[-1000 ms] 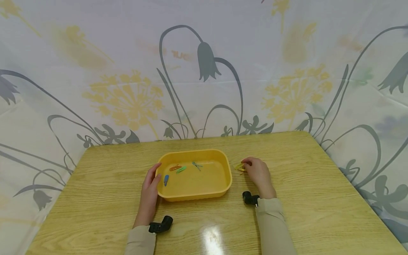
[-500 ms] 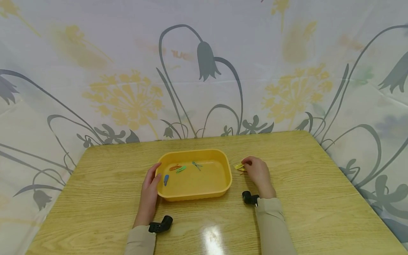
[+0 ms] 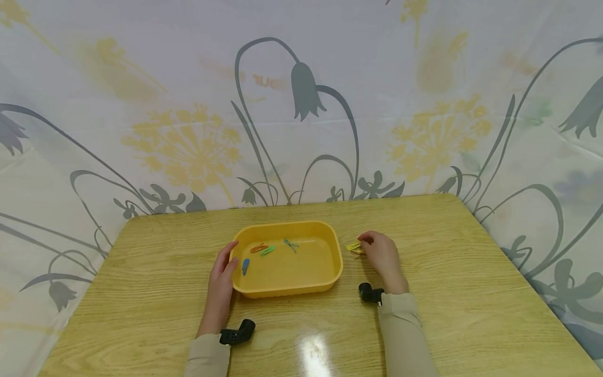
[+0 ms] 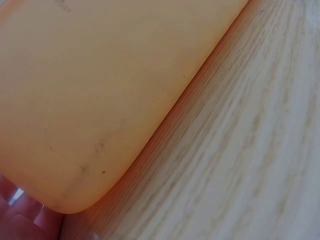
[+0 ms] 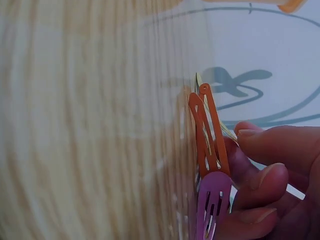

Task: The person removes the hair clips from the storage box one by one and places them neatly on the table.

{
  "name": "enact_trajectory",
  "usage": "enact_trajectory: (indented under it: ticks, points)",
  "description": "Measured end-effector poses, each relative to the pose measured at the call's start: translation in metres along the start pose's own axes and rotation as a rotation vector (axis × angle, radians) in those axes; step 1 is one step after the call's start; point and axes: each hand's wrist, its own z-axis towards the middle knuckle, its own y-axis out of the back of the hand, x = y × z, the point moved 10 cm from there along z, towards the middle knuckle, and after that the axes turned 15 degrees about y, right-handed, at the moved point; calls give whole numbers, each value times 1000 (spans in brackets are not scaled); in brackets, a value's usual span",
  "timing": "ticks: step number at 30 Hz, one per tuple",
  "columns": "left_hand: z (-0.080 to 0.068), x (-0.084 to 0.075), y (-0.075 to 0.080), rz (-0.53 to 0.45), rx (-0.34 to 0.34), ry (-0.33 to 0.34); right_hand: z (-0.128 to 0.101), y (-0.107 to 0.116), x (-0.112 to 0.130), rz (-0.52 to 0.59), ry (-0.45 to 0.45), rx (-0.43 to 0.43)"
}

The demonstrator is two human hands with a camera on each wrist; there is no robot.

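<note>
The hair clips [image 5: 207,145] are sitting in a small bunch on the table [image 3: 447,272], just to the right of the yellow tray [image 3: 332,280], and the right hand [image 3: 382,257] is lying over them with its fingers curled in. In the right wrist view the fingertips [image 5: 260,142] are pinching the bunch: an orange clip [image 5: 209,131] is lying on top, a purple clip [image 5: 212,202] is overlapping its near end, and a pale yellow one underneath is showing only as a thin edge. How many clips are making up the bunch is hard to tell, since the fingers are covering the far side. In the head view only a yellow tip and a sliver of orange are peeking out from the left of the knuckles.

The left hand [image 3: 220,285] is resting flat against the tray's left wall, fingers straight and together, thumb up at the rim. The left wrist view is showing little but the tray's blurred orange-yellow side [image 4: 100,90], the wood grain and a bit of finger at the bottom corner.

Inside the tray, four clips are lying apart on the floor: a blue one [image 3: 245,265] near the left wall, an orange one [image 3: 258,248], a green one [image 3: 268,251] beside it, and a grey-blue one [image 3: 290,244] further right.

The tray is standing near the table's middle, with bare wood running out on all sides to the edges. A flowered curtain [image 3: 301,104] is hanging behind the far edge.
</note>
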Motion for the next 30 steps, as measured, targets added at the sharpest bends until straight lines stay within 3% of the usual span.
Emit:
enact_trajectory:
  ticks: [15,30]
  points:
    - [0,-1,0,-7,-3,-2,-4,3,-3,92,-60,40]
    - [0,0,0,-11,9,5,-2,11,7,229,-49,-46]
